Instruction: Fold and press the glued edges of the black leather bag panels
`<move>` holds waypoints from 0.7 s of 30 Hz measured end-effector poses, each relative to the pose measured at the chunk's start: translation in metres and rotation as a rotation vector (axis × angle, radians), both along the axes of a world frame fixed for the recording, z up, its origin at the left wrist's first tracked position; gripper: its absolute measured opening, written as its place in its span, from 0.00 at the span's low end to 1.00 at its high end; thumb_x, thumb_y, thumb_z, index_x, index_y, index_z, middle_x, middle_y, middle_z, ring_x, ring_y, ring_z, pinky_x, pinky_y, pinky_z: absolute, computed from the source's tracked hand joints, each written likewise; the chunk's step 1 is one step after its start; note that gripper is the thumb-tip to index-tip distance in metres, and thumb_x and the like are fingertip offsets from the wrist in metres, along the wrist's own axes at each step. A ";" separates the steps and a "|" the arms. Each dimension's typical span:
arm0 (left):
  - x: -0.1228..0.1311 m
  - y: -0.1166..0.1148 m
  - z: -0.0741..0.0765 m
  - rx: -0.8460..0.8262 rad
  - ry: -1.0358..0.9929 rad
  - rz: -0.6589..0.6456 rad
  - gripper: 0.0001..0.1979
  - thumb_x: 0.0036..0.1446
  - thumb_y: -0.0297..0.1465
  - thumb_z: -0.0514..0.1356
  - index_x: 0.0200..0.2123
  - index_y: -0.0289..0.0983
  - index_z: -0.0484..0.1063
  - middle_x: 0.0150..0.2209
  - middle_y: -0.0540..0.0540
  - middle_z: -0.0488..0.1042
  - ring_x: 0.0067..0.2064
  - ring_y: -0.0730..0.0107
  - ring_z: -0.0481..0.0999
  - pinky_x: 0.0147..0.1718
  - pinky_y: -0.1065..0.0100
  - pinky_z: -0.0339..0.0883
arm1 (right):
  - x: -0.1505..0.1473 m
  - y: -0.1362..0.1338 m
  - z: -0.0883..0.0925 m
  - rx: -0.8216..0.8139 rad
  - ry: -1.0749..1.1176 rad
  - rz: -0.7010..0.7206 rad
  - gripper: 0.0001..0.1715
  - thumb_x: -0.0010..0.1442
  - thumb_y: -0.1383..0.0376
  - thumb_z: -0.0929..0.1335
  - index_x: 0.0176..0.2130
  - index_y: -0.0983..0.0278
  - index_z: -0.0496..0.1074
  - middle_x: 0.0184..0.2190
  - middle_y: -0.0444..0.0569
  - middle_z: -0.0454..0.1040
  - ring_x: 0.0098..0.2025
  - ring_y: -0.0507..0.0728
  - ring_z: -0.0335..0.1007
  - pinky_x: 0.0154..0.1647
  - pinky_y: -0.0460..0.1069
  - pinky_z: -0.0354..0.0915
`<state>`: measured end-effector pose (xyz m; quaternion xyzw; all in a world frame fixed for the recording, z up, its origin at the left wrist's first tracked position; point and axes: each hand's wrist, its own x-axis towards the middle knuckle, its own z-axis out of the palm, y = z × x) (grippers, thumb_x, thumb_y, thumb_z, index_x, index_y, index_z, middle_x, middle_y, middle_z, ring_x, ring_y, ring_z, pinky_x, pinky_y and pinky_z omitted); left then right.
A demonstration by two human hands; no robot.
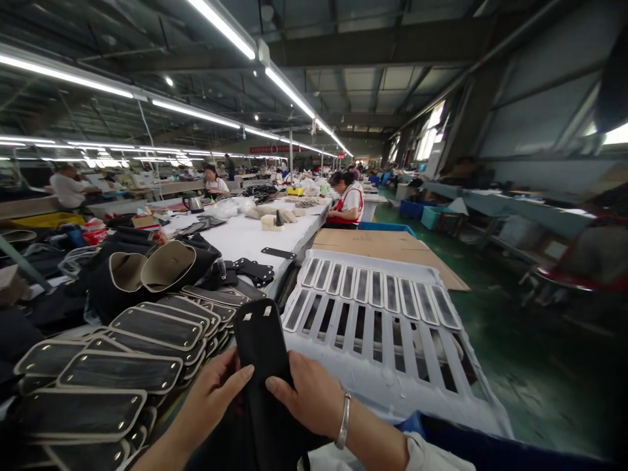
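Observation:
My left hand [219, 387] grips the left edge of a long black panel [265, 347], with its thumb lying near the front face. On the opposite edge, my right hand [311, 392] has its thumb pressed on the panel's face and wears a silver bracelet [343, 420] at the wrist. The panel stands tilted up, its rounded end away from me, with two small pale marks near that end. Its lower part runs down into dark material by my lap, where I cannot make out the edges. Beside my left hand lie stacked black panels [120, 371] with beige borders and brass-coloured studs.
A white slatted rack [338, 356] on the right carries a row of pale-edged dark panels [376, 288]. Flat cardboard [383, 245] lies beyond it. Black cylindrical pieces [169, 265] sit left on the white table [235, 229]. A co-worker [346, 203] in a red apron sits farther back.

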<state>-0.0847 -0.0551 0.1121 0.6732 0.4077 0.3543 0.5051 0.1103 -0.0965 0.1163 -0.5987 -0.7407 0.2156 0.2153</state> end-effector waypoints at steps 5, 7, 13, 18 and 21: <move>0.009 0.017 -0.005 -0.057 -0.024 -0.127 0.14 0.54 0.42 0.58 0.29 0.36 0.66 0.21 0.53 0.64 0.22 0.73 0.67 0.20 0.73 0.64 | 0.005 0.017 -0.008 0.130 0.084 -0.072 0.24 0.63 0.50 0.56 0.36 0.65 0.65 0.33 0.52 0.73 0.33 0.55 0.68 0.30 0.47 0.55; 0.008 0.022 -0.007 -0.077 -0.008 -0.134 0.14 0.55 0.42 0.58 0.31 0.36 0.67 0.21 0.53 0.65 0.21 0.73 0.67 0.19 0.73 0.64 | 0.006 0.021 -0.008 0.152 0.065 -0.051 0.24 0.64 0.50 0.55 0.34 0.65 0.66 0.31 0.51 0.73 0.31 0.54 0.68 0.28 0.46 0.54; 0.003 0.025 -0.015 -0.128 -0.039 -0.136 0.13 0.56 0.41 0.57 0.36 0.36 0.70 0.22 0.51 0.68 0.21 0.72 0.68 0.21 0.73 0.64 | 0.008 0.031 -0.004 0.091 -0.080 0.067 0.30 0.64 0.49 0.52 0.30 0.66 0.68 0.26 0.51 0.73 0.27 0.53 0.66 0.25 0.46 0.50; 0.003 0.020 -0.020 -0.178 -0.098 -0.100 0.13 0.57 0.41 0.57 0.31 0.36 0.69 0.21 0.52 0.68 0.20 0.73 0.68 0.20 0.73 0.63 | 0.011 0.036 0.005 0.100 -0.183 0.104 0.32 0.64 0.47 0.52 0.30 0.66 0.68 0.26 0.52 0.73 0.27 0.54 0.66 0.25 0.47 0.47; 0.005 0.021 -0.022 -0.207 -0.131 -0.127 0.13 0.55 0.40 0.58 0.30 0.36 0.69 0.19 0.52 0.68 0.19 0.73 0.68 0.20 0.72 0.64 | 0.013 0.043 0.011 0.156 -0.111 0.003 0.30 0.61 0.44 0.55 0.31 0.65 0.66 0.27 0.49 0.71 0.27 0.52 0.63 0.25 0.46 0.46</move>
